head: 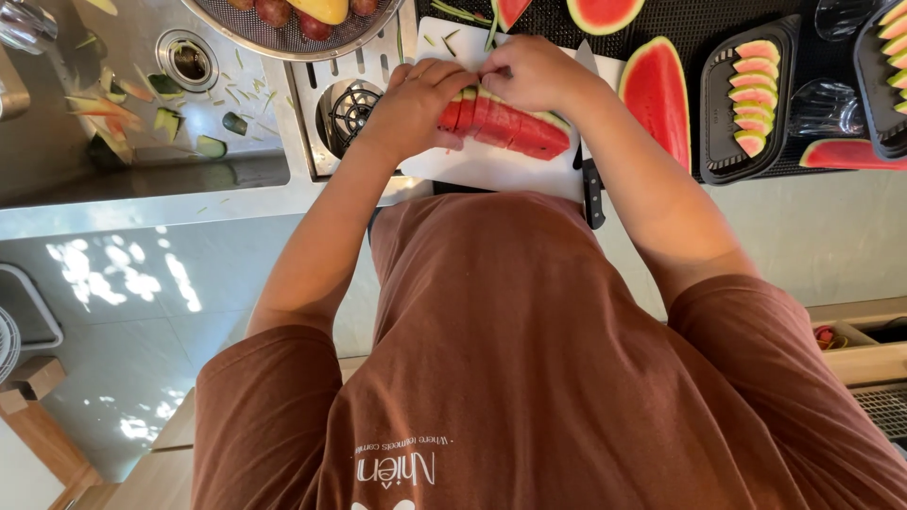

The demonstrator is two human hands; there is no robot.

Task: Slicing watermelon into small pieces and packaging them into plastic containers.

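Note:
A row of sliced watermelon [515, 127], red with a thin green rind, lies on a white cutting board [491, 170] in front of me. My left hand [413, 99] cups the left end of the row, fingers curled over the top. Pressed on the row's upper edge, my right hand [534, 71] touches the fingertips of the left. A black-handled knife [592, 194] rests along the board's right edge, its blade partly hidden under my right forearm.
A large watermelon wedge [657, 94] lies right of the board on a black mat. Two black trays [718, 104] [874, 85] hold small slices, with a glass [820, 106] between them. The steel sink [142, 123] on the left holds peel scraps. A metal colander [293, 28] holds fruit.

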